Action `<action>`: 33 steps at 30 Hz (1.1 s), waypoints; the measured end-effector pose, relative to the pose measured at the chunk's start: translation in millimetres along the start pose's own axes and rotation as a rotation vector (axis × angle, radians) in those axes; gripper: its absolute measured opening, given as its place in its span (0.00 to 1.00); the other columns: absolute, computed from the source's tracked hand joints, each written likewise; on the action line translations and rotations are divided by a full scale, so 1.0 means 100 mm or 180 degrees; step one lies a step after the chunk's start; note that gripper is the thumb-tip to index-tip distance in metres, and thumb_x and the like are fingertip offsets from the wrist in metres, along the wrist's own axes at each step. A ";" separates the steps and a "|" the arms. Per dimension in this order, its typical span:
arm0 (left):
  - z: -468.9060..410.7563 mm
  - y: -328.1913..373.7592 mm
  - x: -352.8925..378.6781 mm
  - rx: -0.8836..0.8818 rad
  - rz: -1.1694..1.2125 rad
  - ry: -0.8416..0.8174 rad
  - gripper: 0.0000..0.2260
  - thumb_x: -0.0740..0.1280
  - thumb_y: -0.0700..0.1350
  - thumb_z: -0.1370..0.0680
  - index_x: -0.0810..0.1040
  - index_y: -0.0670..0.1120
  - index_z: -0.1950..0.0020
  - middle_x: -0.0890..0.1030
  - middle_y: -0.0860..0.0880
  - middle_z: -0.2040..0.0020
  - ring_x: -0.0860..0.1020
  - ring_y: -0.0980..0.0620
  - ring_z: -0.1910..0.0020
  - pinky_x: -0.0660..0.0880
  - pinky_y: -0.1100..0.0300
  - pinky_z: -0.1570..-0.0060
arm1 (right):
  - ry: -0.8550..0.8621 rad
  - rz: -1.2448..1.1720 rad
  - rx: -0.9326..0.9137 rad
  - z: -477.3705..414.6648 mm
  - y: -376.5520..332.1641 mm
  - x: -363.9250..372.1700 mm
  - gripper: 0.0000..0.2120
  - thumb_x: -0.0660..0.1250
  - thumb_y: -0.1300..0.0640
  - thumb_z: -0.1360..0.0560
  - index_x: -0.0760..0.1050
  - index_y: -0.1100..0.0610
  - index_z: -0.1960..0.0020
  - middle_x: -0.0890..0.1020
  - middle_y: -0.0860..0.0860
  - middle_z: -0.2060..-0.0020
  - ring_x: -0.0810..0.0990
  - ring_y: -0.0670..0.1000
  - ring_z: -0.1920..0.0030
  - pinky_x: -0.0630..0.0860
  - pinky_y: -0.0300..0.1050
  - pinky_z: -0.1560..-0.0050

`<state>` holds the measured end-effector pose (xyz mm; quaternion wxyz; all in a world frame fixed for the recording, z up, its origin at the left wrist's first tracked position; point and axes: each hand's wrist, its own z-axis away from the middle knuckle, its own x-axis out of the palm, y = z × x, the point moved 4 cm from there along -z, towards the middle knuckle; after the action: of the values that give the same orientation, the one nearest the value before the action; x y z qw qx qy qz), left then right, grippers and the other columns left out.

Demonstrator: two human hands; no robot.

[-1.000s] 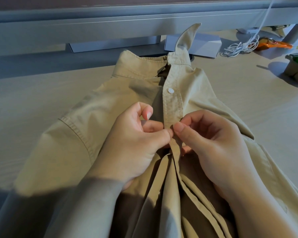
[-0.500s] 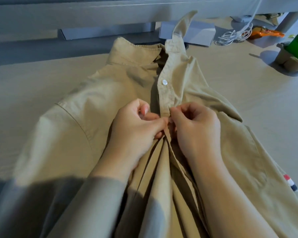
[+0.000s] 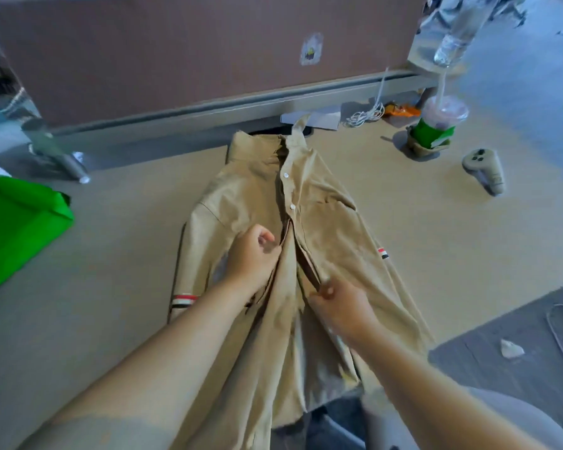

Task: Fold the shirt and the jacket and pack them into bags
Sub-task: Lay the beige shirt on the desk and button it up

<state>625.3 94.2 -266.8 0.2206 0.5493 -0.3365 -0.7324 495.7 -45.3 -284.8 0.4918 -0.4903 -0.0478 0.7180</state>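
The shirt (image 3: 332, 235) lies mid-table (image 3: 111, 287), collar toward the far edge. A bag (image 3: 17, 228) sits at the left edge. Toward the far right corner stand a lidded cup (image 3: 436, 128) and a controller (image 3: 485, 168), with a coiled cable (image 3: 364, 115) left of the cup.

I see the table (image 3: 111, 319) bearing the shirt (image 3: 325, 241) at centre. Green fabric (image 3: 17, 228) lies at nine o'clock, cup (image 3: 436, 128) and controller (image 3: 485, 170) at two.

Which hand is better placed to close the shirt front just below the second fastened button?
Probably the left hand: it grips the front edge of the shirt just under the second button, where the gap begins. The right hand pinches the other edge lower down.
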 end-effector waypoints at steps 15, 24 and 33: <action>2.07 -0.69 -0.16 -0.0577 -0.0860 -0.0610 0.04 0.66 0.49 0.23 0.72 0.52 0.56 0.79 0.51 0.55 0.75 0.55 0.63 0.75 0.58 0.59 | 0.0719 0.0139 0.0653 0.82 1.16 -0.03 0.08 0.61 0.64 0.23 0.73 0.61 0.45 0.68 0.54 0.66 0.76 0.51 0.55 0.70 0.41 0.56; 2.02 -0.71 -0.15 -0.0221 -0.0331 -0.0874 0.09 0.62 0.46 0.20 0.76 0.54 0.42 0.76 0.52 0.38 0.76 0.54 0.43 0.75 0.58 0.41 | 0.0283 0.0305 0.0173 0.82 0.94 -0.01 0.09 0.60 0.56 0.22 0.75 0.56 0.45 0.78 0.52 0.53 0.76 0.52 0.54 0.71 0.42 0.57; 1.29 -0.99 0.03 -0.0776 -0.1157 -0.0860 0.25 0.72 0.52 0.30 0.71 0.50 0.35 0.76 0.47 0.41 0.77 0.45 0.45 0.79 0.51 0.49 | 0.0968 0.1088 0.0383 0.55 0.72 0.15 0.15 0.63 0.47 0.24 0.70 0.55 0.43 0.72 0.54 0.47 0.74 0.55 0.46 0.77 0.50 0.50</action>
<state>505.8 191.8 -319.9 0.1030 0.4673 -0.1679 -0.8619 405.9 -48.3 -305.7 0.3930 -0.5635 0.1535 0.7103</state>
